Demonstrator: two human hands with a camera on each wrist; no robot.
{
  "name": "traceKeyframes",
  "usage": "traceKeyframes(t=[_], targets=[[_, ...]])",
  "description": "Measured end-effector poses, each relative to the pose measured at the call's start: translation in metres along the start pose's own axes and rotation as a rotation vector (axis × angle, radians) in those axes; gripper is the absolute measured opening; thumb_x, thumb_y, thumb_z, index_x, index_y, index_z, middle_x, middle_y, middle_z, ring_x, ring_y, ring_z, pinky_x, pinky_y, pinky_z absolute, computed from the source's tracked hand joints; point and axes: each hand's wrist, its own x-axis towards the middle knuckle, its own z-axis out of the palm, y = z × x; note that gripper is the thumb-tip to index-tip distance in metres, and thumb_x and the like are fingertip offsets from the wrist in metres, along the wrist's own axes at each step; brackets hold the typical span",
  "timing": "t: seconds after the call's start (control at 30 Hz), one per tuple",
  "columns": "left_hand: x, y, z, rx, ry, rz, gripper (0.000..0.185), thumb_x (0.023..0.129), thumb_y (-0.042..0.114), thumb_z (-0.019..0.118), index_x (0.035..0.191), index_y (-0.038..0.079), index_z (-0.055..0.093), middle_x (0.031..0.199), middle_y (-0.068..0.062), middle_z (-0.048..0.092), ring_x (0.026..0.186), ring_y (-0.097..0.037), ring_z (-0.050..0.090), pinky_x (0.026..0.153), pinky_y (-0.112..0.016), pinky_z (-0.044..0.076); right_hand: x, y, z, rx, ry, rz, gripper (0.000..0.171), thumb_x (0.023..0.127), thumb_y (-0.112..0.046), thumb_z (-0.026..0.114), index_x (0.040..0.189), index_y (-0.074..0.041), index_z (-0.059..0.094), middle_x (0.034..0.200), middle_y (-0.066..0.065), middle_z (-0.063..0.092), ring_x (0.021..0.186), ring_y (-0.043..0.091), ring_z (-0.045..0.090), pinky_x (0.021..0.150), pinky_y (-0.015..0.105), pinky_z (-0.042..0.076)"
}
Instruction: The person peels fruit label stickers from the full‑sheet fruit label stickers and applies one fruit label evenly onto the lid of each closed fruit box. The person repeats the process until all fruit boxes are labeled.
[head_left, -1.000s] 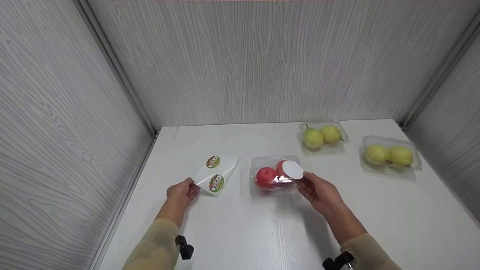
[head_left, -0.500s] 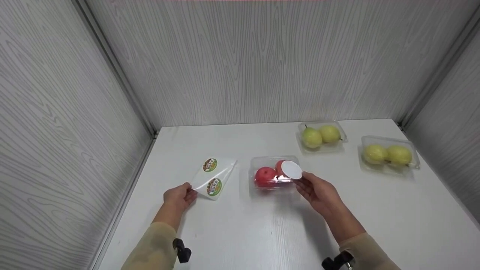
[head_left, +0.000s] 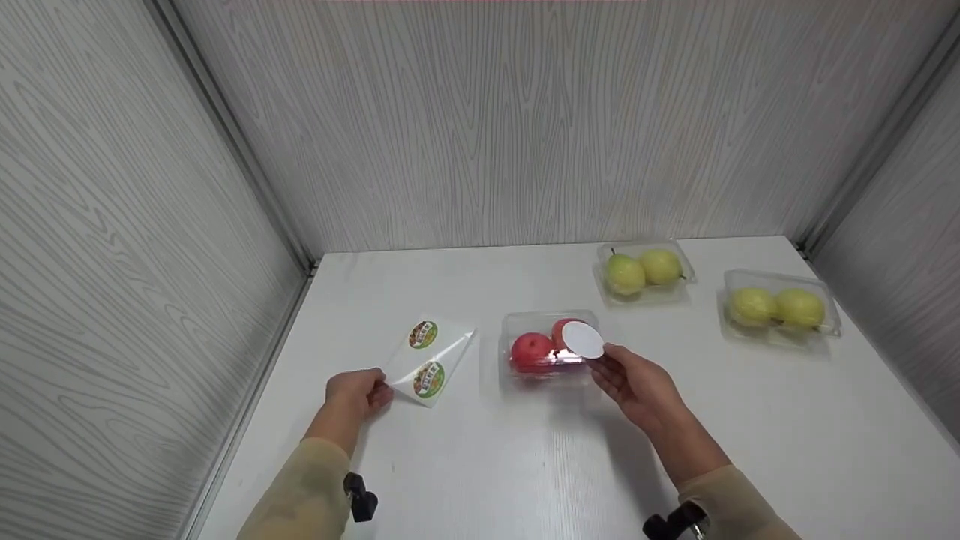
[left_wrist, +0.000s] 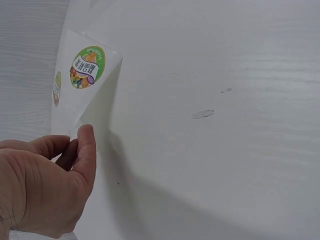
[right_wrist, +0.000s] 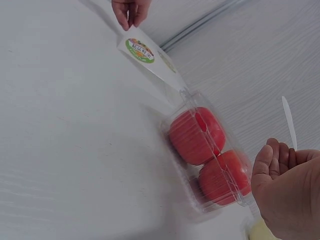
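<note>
My left hand [head_left: 358,394] pinches the near-left corner of a white sticker sheet [head_left: 452,340], lifted at that corner. Two round fruit-print stickers [left_wrist: 88,67] with green borders remain on the sheet. A round sticker [head_left: 583,340], its plain white side up, is pinched at its edge by my right hand [head_left: 636,380]. In the right wrist view this sticker shows edge-on, above the fingers. Beneath it in the head view, a clear plastic clamshell box [head_left: 514,324] holds two red apples [right_wrist: 197,135]. The right-hand apple is partly covered by the sticker in the head view.
Two more clear clamshell boxes, each with two yellow-green pears, stand at the back right: one box of pears [head_left: 643,271] near the rear wall, the other box of pears [head_left: 778,307] closer to the right wall. Grey wood-grain panels [head_left: 480,120] enclose the white table [head_left: 480,480].
My left hand has shifted slightly toward me and to the left, drawing the sticker sheet along with it. The right hand and its sticker stay almost still over the apple box.
</note>
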Motion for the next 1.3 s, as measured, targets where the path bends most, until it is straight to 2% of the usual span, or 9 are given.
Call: traceKeyframes(t=[0.2, 0.37, 0.53, 0.7, 0.87, 1.03, 1.2, 1.3], targets=[[0.000, 0.002, -0.002, -0.028, -0.016, -0.005, 0.023, 0.098, -0.001, 0.061, 0.118, -0.012, 0.063, 0.095, -0.020, 0.071, 0.073, -0.020, 0.074, 0.080, -0.031, 0.063, 0.002, 0.001, -0.002, -0.011, 0.016, 0.004, 0.015, 0.107, -0.015, 0.064, 0.109, -0.002, 0.072, 0.100, 0.009, 0.078, 0.096, 0.017, 0.076, 0.095, 0.032, 0.059], [0.002, 0.005, -0.003, -0.020, -0.025, -0.019, 0.029, 0.101, 0.003, 0.058, 0.125, -0.013, 0.061, 0.095, -0.019, 0.069, 0.071, -0.019, 0.072, 0.083, -0.032, 0.062, 0.003, 0.002, -0.002, -0.011, 0.015, 0.001, 0.016, 0.107, -0.015, 0.064, 0.110, -0.001, 0.072, 0.099, 0.008, 0.078, 0.096, 0.017, 0.076, 0.094, 0.032, 0.059], [0.002, 0.009, -0.004, 0.003, -0.028, -0.039, 0.034, 0.105, 0.009, 0.057, 0.131, -0.012, 0.058, 0.106, -0.020, 0.066, 0.073, -0.017, 0.069, 0.084, -0.030, 0.062, 0.003, 0.002, -0.002, -0.018, 0.019, -0.005, 0.016, 0.107, -0.015, 0.065, 0.110, -0.002, 0.072, 0.099, 0.008, 0.078, 0.096, 0.017, 0.076, 0.095, 0.032, 0.059], [0.001, 0.011, -0.006, 0.022, -0.022, -0.029, 0.039, 0.105, 0.010, 0.058, 0.136, -0.013, 0.056, 0.113, -0.021, 0.061, 0.074, -0.017, 0.067, 0.084, -0.030, 0.062, 0.004, 0.003, -0.002, -0.025, 0.017, -0.012, 0.015, 0.107, -0.014, 0.064, 0.108, -0.002, 0.073, 0.099, 0.008, 0.077, 0.097, 0.017, 0.075, 0.094, 0.032, 0.059], [0.000, 0.016, -0.005, 0.060, 0.000, 0.015, 0.040, 0.103, 0.011, 0.060, 0.135, -0.012, 0.057, 0.108, -0.019, 0.062, 0.074, -0.017, 0.068, 0.081, -0.029, 0.062, 0.004, 0.003, -0.005, -0.020, -0.003, -0.018, 0.015, 0.107, -0.014, 0.064, 0.107, -0.002, 0.074, 0.099, 0.007, 0.078, 0.097, 0.017, 0.076, 0.093, 0.030, 0.059], [-0.003, 0.027, -0.001, 0.082, 0.029, 0.065, 0.033, 0.102, 0.015, 0.064, 0.125, -0.009, 0.060, 0.102, -0.016, 0.063, 0.072, -0.015, 0.069, 0.078, -0.028, 0.062, 0.004, 0.002, -0.004, -0.010, 0.002, -0.015, 0.015, 0.107, -0.014, 0.064, 0.105, -0.003, 0.074, 0.098, 0.007, 0.078, 0.096, 0.017, 0.076, 0.092, 0.030, 0.059], [-0.013, 0.043, 0.003, 0.064, 0.006, 0.102, 0.032, 0.103, 0.020, 0.064, 0.121, -0.007, 0.059, 0.104, -0.014, 0.061, 0.075, -0.014, 0.068, 0.081, -0.026, 0.062, 0.004, 0.002, -0.003, -0.012, 0.005, -0.010, 0.015, 0.107, -0.014, 0.065, 0.106, -0.003, 0.074, 0.097, 0.007, 0.078, 0.094, 0.016, 0.076, 0.092, 0.030, 0.060], [-0.022, 0.053, 0.009, 0.057, -0.007, 0.149, 0.032, 0.103, 0.021, 0.065, 0.118, -0.006, 0.059, 0.102, -0.013, 0.060, 0.075, -0.013, 0.067, 0.082, -0.026, 0.061, 0.004, 0.001, -0.002, -0.017, 0.008, -0.010, 0.015, 0.106, -0.015, 0.065, 0.106, -0.003, 0.074, 0.097, 0.008, 0.078, 0.093, 0.016, 0.076, 0.092, 0.031, 0.060]])
